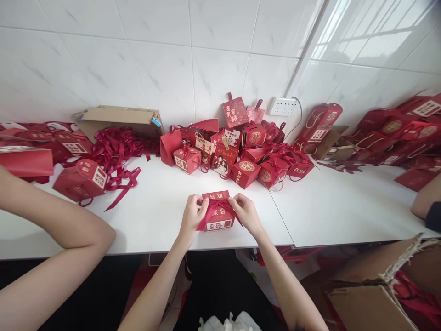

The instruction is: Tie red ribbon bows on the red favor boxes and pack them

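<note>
A small red gift box (219,224) with gold and white characters stands on the white table in front of me. Across its top lies a dark red ribbon (217,203) tied in a bow. My left hand (193,214) pinches the ribbon at the bow's left side, fingers closed. On the right side, my right hand (245,210) grips the ribbon between thumb and fingers. Both hands are close against the box, and the fingertips partly cover the loops.
Several finished-looking red boxes (246,172) are heaped behind, against the tiled wall. A ribbon pile (119,145) spills from a cardboard box (119,115) at left. A co-worker's arm (79,230) rests on the table at left; another elbow (425,197) shows at right. An open carton (372,303) stands lower right.
</note>
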### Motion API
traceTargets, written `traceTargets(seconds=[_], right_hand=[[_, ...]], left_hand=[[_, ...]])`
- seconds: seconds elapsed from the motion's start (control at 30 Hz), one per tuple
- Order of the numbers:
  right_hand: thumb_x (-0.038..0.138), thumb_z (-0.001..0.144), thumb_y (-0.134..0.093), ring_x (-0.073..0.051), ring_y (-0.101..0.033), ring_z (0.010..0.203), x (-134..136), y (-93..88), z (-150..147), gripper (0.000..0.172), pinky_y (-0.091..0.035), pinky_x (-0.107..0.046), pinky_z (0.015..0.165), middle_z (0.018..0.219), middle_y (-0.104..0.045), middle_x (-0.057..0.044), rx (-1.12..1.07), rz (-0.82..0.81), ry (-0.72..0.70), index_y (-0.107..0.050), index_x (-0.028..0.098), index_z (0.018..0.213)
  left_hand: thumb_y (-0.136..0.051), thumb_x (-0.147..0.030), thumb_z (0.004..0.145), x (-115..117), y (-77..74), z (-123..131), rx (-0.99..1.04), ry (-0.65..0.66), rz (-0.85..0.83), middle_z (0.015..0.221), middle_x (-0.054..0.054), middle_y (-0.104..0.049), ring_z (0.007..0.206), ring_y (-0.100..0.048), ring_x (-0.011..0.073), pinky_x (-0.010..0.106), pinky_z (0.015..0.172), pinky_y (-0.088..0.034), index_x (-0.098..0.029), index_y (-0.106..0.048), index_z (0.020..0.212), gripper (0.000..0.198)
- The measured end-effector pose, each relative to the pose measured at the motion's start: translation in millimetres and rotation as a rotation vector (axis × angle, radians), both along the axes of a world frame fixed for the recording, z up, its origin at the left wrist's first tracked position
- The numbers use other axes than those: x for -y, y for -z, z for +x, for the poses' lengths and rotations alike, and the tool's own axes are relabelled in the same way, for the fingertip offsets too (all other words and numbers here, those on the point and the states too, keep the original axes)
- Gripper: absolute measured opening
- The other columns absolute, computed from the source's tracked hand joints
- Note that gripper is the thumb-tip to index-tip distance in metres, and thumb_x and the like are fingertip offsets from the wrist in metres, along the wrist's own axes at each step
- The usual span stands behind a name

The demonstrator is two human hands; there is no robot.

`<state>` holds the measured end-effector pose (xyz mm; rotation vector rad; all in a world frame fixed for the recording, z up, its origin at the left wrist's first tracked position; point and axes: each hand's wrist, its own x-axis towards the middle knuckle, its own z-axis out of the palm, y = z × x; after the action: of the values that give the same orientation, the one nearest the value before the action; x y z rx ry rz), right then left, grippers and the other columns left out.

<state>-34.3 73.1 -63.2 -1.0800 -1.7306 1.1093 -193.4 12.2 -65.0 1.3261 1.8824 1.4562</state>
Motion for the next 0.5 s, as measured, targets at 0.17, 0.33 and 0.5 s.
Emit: traceTargets(seconds=[0.17,0.33,0.5], right_hand=[[0.047,0.080,-0.049,-0.013,-0.046,0.058,1.8,1.7,3.1,0.034,-0.039,-0.025,0.058,0.059,-0.048,0.002,-0.053,0.041,0.017,-0.044,0.020,0.061],[0.048,0.081,-0.050,-0.014,-0.050,0.059,-2.4,9.2,5.2,0.034,-0.044,-0.027,0.061,0.060,-0.049,0.002,-0.033,0.053,0.023,-0.044,0.020,0.062],[0.043,0.081,-0.056,-0.020,-0.055,0.079,9.6,-5.7,6.0,0.024,-0.047,-0.035,0.072,0.081,-0.056,-0.005,0.041,0.435,0.182,-0.053,0.019,0.081]], left_hand=[[-0.042,-0.044,0.084,7.5,-4.0,10.3,0.106,0.004,-0.059,0.067,-0.001,-0.050,0.060,-0.051,0.0136,0.024,0.051,-0.040,-0.021,-0.039,0.069,0.027],[-0.046,-0.040,0.082,9.5,-7.9,11.6,0.201,0.010,-0.090,0.062,-0.003,-0.045,0.058,-0.045,0.0119,0.022,0.049,-0.035,-0.021,-0.034,0.063,0.030],[-0.048,-0.044,0.080,9.6,-10.1,10.6,0.223,0.027,-0.096,0.060,-0.004,-0.044,0.057,-0.042,0.0112,0.021,0.050,-0.033,-0.020,-0.035,0.062,0.033]])
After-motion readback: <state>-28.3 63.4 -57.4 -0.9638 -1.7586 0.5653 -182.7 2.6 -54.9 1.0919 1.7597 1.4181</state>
